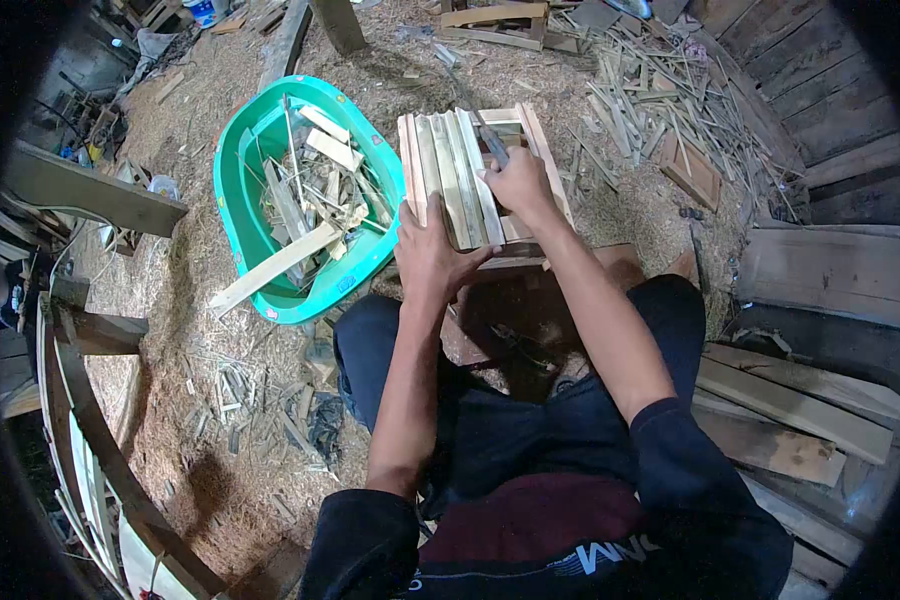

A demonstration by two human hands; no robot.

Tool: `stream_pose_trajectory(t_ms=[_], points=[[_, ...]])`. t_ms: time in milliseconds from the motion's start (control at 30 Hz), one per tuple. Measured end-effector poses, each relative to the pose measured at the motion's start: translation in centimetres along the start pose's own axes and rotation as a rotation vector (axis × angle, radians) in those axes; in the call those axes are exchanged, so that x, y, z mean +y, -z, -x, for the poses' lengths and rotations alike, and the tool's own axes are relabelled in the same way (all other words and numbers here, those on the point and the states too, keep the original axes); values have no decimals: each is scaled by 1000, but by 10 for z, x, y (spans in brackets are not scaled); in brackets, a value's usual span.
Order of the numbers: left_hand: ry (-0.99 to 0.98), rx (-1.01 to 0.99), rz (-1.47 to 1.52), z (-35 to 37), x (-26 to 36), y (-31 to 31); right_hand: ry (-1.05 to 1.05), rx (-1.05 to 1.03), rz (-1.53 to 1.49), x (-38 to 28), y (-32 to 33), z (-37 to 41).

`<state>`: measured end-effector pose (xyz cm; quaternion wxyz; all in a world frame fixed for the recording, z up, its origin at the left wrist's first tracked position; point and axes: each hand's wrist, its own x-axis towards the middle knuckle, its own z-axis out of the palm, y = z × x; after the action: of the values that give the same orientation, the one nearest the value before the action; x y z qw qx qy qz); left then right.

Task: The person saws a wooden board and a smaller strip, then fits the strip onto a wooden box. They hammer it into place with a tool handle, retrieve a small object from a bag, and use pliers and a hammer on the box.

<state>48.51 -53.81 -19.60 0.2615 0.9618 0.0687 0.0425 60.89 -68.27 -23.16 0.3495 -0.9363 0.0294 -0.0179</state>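
A slatted wooden frame [450, 165] sits in front of my knees, with pale slats laid side by side across its left part. My left hand [430, 250] rests on its near left corner, index finger stretched over the slats and thumb spread along the near edge. Above the right part of the frame, my right hand [522, 185] is closed around a grey-handled tool [492, 143]. Its long, narrow, dark shaft points away from me over the frame's far edge; the exact kind of tool cannot be made out.
A green plastic tub [232, 200] full of wood offcuts stands to the left, a long board [275, 268] leaning over its rim. Thin scrap strips [660, 100] are heaped at the far right. Planks [790, 405] lie stacked by my right knee. Sawdust and shavings cover the ground.
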Motion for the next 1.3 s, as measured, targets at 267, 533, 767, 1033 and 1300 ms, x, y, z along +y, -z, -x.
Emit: stream_pose_trajectory(t_ms=[267, 533, 767, 1033, 1300], points=[[1, 4, -34, -3, -3, -5, 62, 40, -309, 12, -4, 12], [-25, 3, -119, -3, -2, -6, 66, 63, -323, 14, -9, 22], [5, 3, -109, -2, -1, -7, 38, 30, -313, 12, -9, 24], [26, 6, -105, -2, -1, -9, 25, -9, -334, 13, -9, 20], [27, -64, -81, -3, 1, 0, 40, 80, -300, 12, -13, 23]])
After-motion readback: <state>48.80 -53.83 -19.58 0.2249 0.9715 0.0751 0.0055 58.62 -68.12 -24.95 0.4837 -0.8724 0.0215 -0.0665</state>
